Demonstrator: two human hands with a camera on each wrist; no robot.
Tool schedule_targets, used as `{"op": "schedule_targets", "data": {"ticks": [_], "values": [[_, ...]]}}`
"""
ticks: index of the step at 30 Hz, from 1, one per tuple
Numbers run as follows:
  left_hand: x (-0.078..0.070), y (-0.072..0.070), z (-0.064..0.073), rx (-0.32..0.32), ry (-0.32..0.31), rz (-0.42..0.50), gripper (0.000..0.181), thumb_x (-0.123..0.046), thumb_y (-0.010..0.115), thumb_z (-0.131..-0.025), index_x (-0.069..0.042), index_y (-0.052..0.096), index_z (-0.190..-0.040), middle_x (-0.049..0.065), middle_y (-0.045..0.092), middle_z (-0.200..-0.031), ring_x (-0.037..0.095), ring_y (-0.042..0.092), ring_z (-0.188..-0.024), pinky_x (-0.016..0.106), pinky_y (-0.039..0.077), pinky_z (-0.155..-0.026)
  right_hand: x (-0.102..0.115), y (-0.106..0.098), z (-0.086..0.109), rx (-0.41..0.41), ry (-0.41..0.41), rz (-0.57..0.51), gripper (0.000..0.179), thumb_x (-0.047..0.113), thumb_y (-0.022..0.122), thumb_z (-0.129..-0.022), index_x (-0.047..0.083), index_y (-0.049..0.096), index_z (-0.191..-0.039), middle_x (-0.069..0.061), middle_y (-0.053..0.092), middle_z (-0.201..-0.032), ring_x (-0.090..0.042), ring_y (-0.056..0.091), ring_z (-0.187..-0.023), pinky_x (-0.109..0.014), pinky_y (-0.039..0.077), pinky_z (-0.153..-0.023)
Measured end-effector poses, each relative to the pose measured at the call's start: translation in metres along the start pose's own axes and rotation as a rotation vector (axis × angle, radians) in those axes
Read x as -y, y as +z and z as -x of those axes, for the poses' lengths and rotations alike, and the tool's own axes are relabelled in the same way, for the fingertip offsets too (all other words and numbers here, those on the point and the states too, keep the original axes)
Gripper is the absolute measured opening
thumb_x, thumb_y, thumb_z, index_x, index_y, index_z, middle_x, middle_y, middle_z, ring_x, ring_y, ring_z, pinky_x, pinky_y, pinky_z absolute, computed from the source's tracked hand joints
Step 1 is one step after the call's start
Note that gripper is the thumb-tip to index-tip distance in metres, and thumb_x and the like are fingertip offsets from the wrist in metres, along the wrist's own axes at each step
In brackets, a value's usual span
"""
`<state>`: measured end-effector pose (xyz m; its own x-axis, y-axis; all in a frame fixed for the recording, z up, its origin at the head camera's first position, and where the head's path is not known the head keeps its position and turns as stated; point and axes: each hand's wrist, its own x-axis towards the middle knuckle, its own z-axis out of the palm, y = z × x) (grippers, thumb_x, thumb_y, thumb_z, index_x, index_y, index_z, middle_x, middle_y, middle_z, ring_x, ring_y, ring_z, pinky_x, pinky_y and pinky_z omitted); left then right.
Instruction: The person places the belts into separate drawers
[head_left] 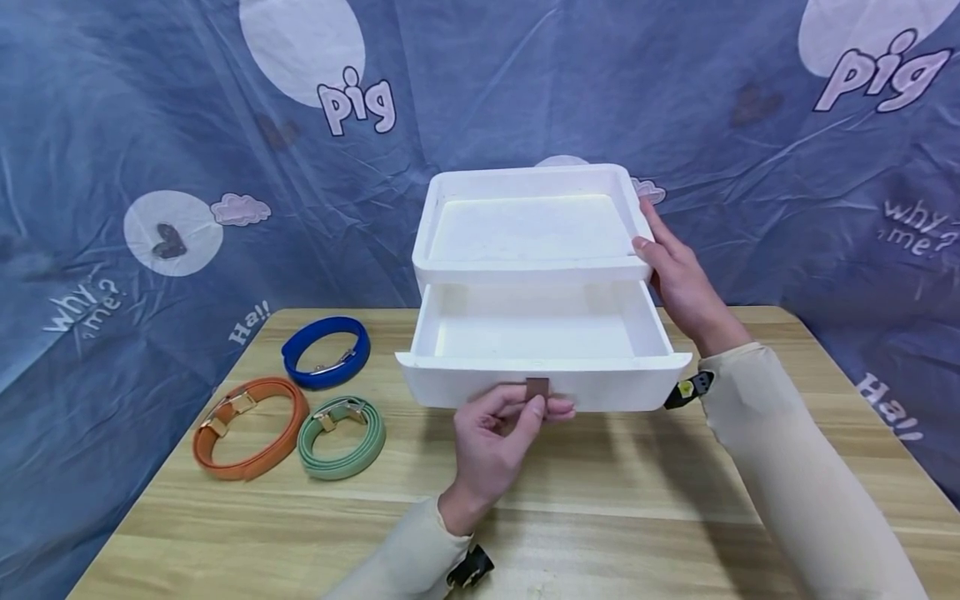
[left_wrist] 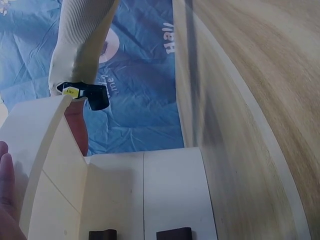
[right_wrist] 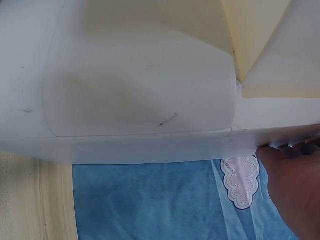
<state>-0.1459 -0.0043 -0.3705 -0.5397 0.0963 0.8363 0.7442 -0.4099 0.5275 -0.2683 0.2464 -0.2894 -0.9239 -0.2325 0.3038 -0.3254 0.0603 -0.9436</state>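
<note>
In the head view, my left grip (head_left: 489, 450) is closed down to a pinch on the small flat brown tab (head_left: 537, 387), thumb in front. The tab sits on the front of a white plastic drawer (head_left: 615, 388), which juts toward me from a white plastic drawer unit (head_left: 525, 270) with a tray-like top at the far side of the wooden worktop (head_left: 225, 533). My right grip (head_left: 684, 279) holds the unit's right edge, thumb on the top rim. To the left lie three coiled belts: a blue one (head_left: 327, 380), an orange one (head_left: 279, 452) and a pale green one (head_left: 345, 467).

In the left wrist view, my left fingers show at the edge beside the drawer front; whether they pinch, I cannot tell here.

In the right wrist view, my right grip touches the unit's white side.
</note>
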Motion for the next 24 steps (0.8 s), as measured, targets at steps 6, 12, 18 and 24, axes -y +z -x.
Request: {"op": "schedule_targets", "data": {"ticks": [6,12,18,24], "values": [[0.001,0.000,0.000,0.010,-0.003,0.008,0.012,0.024,0.048,-0.087,0.022,0.056,-0.096,0.036,0.065,-0.088,0.043,0.070,-0.077,0.049,0.062,-0.070,0.002,-0.001,0.001,0.001,0.005,0.015,0.059,0.033,0.042,-0.106,0.036,0.011,-0.157,0.011,0.006,-0.163,-0.025,0.020,-0.144,-0.046,0.028,-0.116],[-0.003,-0.006,0.000,0.062,-0.056,0.039,0.014,0.024,0.048,-0.089,0.024,0.055,-0.101,0.037,0.065,-0.092,0.044,0.069,-0.080,0.049,0.061,-0.074,0.000,-0.001,0.000,0.010,-0.003,0.001,0.060,0.032,0.043,-0.106,0.035,0.012,-0.157,0.010,0.007,-0.163,-0.027,0.022,-0.143,-0.035,0.036,-0.112],[-0.014,-0.019,0.005,0.086,-0.259,0.022,0.015,0.015,0.051,-0.094,0.020,0.059,-0.106,0.031,0.068,-0.094,0.040,0.071,-0.081,0.047,0.061,-0.074,0.000,-0.002,0.000,0.004,-0.001,0.010,0.060,0.033,0.043,-0.106,0.035,0.011,-0.157,0.010,0.006,-0.163,-0.027,0.022,-0.143,-0.047,0.029,-0.115],[-0.039,-0.043,0.007,0.108,-0.449,-0.050,0.015,0.004,0.054,-0.098,0.015,0.063,-0.104,0.023,0.071,-0.090,0.031,0.072,-0.077,0.045,0.063,-0.067,0.000,-0.002,0.000,0.006,-0.001,0.006,0.061,0.033,0.043,-0.106,0.034,0.011,-0.157,0.010,0.006,-0.163,-0.026,0.022,-0.143,-0.044,0.030,-0.115]]}}
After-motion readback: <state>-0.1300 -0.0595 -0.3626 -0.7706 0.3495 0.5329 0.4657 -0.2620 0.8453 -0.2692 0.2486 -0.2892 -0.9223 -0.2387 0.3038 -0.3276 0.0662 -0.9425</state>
